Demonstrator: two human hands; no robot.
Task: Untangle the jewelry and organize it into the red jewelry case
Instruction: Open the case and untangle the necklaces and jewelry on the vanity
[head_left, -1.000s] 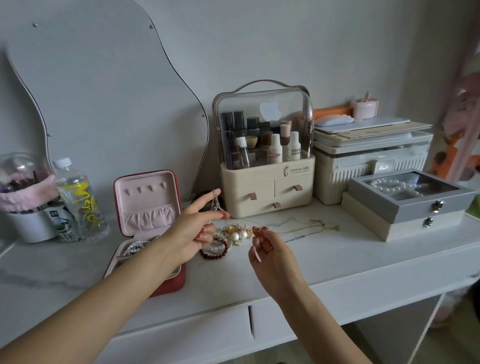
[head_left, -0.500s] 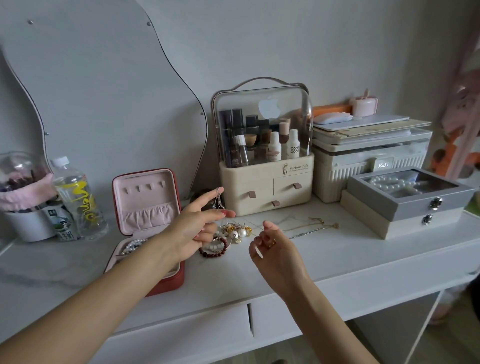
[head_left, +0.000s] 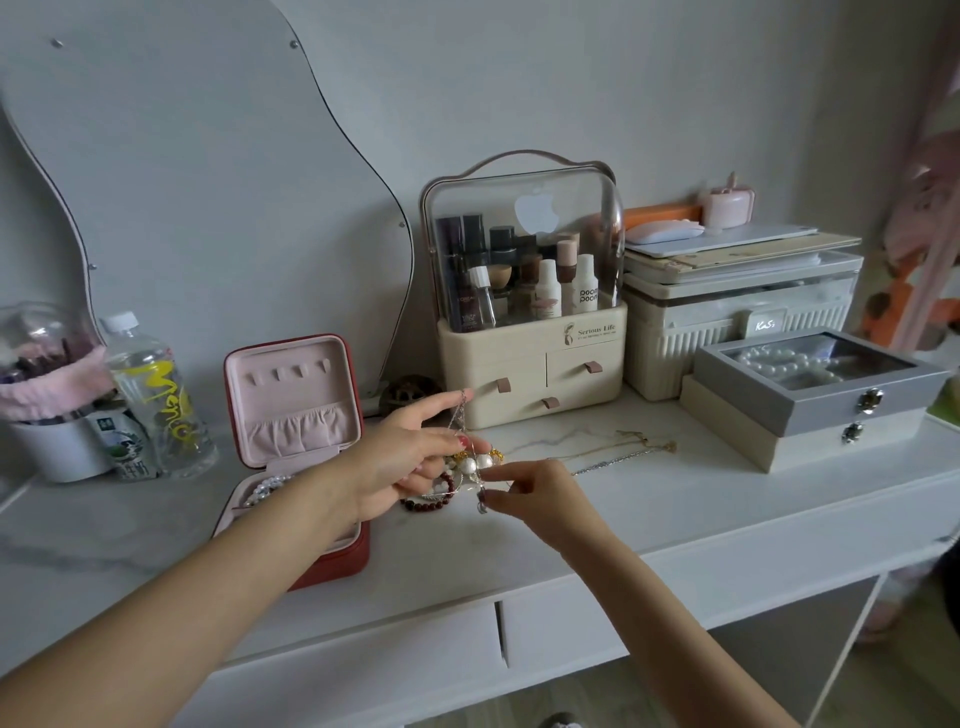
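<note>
Open red case (head_left: 306, 447) on white tabletop (head_left: 649, 519), lid upright. Just right of it, tangled jewelry (head_left: 470, 470). Left hand (head_left: 400, 462) pinching silver chain (head_left: 460, 415), forefinger extended. Right hand (head_left: 530, 493) pinching chain's lower end above the pile.

red jewelry case (head_left: 332, 551): stands open on the counter at your left, red outside, pink lining; the lid is upright with a row of small hooks and a gathered pocket; a pale beaded piece lies in its tray.
silver chain (head_left: 460, 415): thin; it hangs over your left forefinger and runs down to the tangle.
tangle of jewelry (head_left: 475, 465): pearls and gold bits, just right of the case, between your hands.
dark red bead bracelet (head_left: 428, 503): lies on the counter under the tangle.
loose chains (head_left: 618, 449): thin gold and silver strands stretched out flat to the right.
</note>
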